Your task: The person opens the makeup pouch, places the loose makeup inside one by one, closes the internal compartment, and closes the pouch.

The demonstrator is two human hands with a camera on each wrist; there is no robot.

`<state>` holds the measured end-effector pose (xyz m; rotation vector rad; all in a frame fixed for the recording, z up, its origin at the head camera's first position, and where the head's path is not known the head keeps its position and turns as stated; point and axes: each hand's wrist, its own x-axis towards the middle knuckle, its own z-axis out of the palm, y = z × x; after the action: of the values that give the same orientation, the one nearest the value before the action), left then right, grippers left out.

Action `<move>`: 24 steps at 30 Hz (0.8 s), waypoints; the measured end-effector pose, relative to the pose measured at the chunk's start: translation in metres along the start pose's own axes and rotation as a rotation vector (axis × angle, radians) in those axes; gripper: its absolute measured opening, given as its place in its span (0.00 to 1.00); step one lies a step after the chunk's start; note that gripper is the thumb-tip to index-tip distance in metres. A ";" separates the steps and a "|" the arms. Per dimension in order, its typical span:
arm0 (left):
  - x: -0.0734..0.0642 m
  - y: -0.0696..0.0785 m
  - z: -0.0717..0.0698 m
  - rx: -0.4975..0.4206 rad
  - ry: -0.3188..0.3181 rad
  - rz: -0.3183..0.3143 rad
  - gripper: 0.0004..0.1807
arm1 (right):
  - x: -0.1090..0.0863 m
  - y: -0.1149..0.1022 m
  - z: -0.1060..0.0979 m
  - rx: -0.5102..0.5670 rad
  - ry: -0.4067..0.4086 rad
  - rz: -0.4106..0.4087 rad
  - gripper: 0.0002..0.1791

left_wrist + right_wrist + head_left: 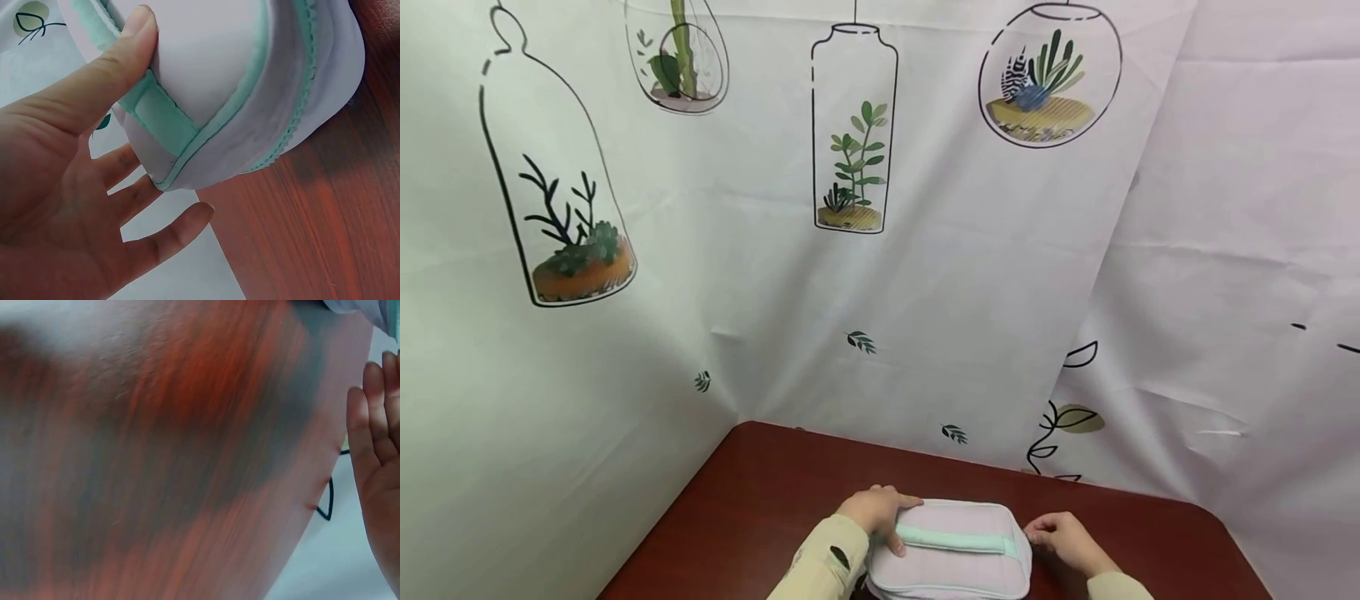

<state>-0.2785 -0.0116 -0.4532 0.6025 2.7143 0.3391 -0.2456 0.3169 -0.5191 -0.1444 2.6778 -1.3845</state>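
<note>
A pale pink zippered bag with a mint-green strap handle across its top lies on the table. My left hand holds its left end, thumb on top near the strap and fingers spread by the side. In the left wrist view, the mint zipper runs along the bag's side. My right hand is at the bag's right end, thumb and forefinger close together near its edge. Whether they pinch anything is hidden. Only some fingers and part of the palm show in the right wrist view.
The dark red wood-grain table has rounded far corners. White fabric printed with plants in glass jars hangs behind it and along both sides, close to the table's edges.
</note>
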 end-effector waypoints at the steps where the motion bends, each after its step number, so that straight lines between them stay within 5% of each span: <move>1: -0.001 -0.001 0.000 -0.001 0.003 -0.002 0.41 | -0.002 0.001 -0.001 0.011 -0.017 -0.016 0.06; 15: 0.000 -0.004 0.000 0.035 0.051 0.028 0.41 | -0.024 0.004 -0.011 0.197 -0.299 -0.097 0.13; 24: -0.001 -0.002 0.002 0.073 0.033 0.038 0.41 | -0.036 0.004 -0.004 0.185 -0.315 -0.076 0.13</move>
<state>-0.2777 -0.0136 -0.4549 0.6749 2.7596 0.2628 -0.2109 0.3270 -0.5180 -0.4129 2.2990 -1.4819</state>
